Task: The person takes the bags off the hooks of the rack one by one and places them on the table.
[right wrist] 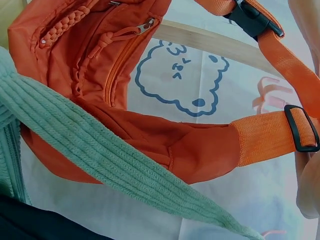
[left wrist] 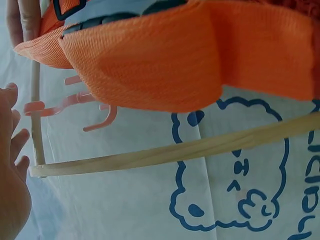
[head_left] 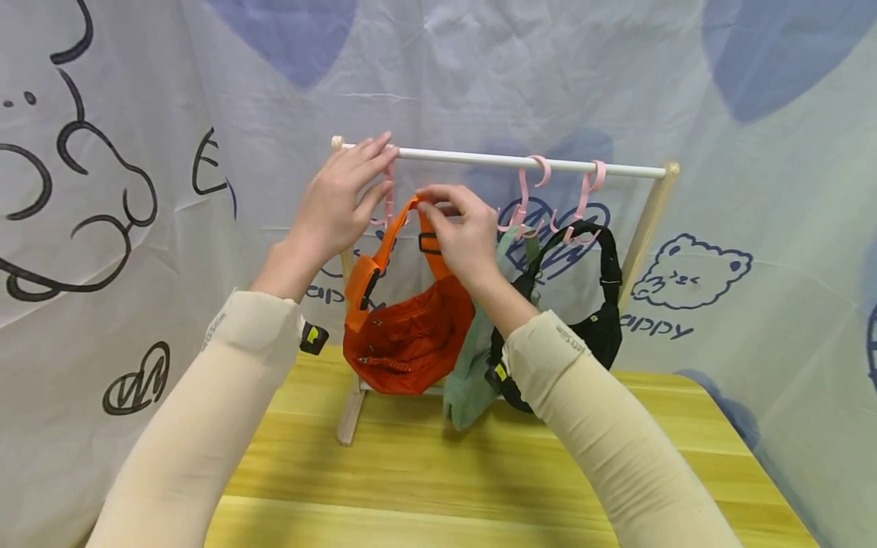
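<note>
My right hand pinches the top of the strap of an orange-red bag, which hangs below it. In the right wrist view the strap shows a black slider, and the bag has a zip with a knotted pull. My left hand is raised at the rail's left end, fingers extended beside a pink hook. The same pink hook hangs on the rail in the left wrist view, with the left fingers close to it and nothing in them.
A wooden rack with a white rail stands on the yellow wood-grain table. Right of the orange bag, a green corduroy bag and a black bag hang from pink hooks. A printed cloth hangs behind.
</note>
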A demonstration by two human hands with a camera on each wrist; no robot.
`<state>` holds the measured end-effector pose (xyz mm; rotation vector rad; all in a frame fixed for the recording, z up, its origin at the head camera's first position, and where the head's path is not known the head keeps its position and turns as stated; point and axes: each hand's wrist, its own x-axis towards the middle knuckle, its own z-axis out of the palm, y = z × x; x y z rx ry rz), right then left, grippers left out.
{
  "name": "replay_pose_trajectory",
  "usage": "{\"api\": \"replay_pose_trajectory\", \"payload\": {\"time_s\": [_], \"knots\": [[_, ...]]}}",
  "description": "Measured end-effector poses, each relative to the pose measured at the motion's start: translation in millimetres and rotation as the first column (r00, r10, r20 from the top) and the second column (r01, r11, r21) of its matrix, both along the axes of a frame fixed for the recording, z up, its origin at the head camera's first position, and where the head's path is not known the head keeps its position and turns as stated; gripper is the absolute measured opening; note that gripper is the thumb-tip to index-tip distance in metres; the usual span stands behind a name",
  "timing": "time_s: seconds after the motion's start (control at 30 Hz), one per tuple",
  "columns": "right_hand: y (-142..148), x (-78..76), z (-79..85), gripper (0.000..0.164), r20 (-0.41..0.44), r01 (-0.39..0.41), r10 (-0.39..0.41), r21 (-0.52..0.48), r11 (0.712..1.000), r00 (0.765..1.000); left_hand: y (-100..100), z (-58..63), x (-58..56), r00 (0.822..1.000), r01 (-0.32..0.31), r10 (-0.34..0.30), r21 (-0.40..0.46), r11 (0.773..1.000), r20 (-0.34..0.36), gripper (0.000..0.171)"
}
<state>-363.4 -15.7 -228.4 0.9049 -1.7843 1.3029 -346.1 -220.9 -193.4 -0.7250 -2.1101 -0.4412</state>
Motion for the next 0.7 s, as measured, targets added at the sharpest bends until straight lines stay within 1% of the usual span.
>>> {"api": "replay_pose_trajectory", "payload": {"time_s": [0.07,0.13,0.23,0.3,0.43,0.7], "knots": [[2,0.8,0.2,0.016,0.003,-0.004,0.004,-0.008,1.0,1.0,0,-4.0,3.1,1.0,0.018,-0.018,0.027,0.999,-0.025,0.045],[2,1.6,0.1,0.016,-0.001,-0.004,0.004,-0.016,1.0,1.0,-1,-9.1,5.9,0.997,0.052,-0.048,0.063,0.997,-0.06,0.046],[4,1.5,-0.4,0.016,-0.011,0.0,0.0,-0.025,1.0,1.0,-1,-16.8,10.2,0.99,0.1,-0.088,0.101,0.99,-0.113,0.044],[5,1.4,-0.8,0.016,-0.015,0.0,-0.001,-0.032,0.999,1.0,0,-21.7,13.5,0.985,0.123,-0.107,0.12,0.985,-0.133,0.042],[7,1.7,-1.3,0.015,-0.012,0.003,-0.003,-0.046,0.999,1.0,2,-31.2,20.1,0.981,0.145,-0.124,0.145,0.979,-0.147,0.038],[10,2.3,-1.1,0.015,0.005,0.012,-0.012,-0.054,0.998,1.0,2,-52.6,29.4,0.975,0.169,-0.137,0.189,0.967,-0.174,0.037]]}}
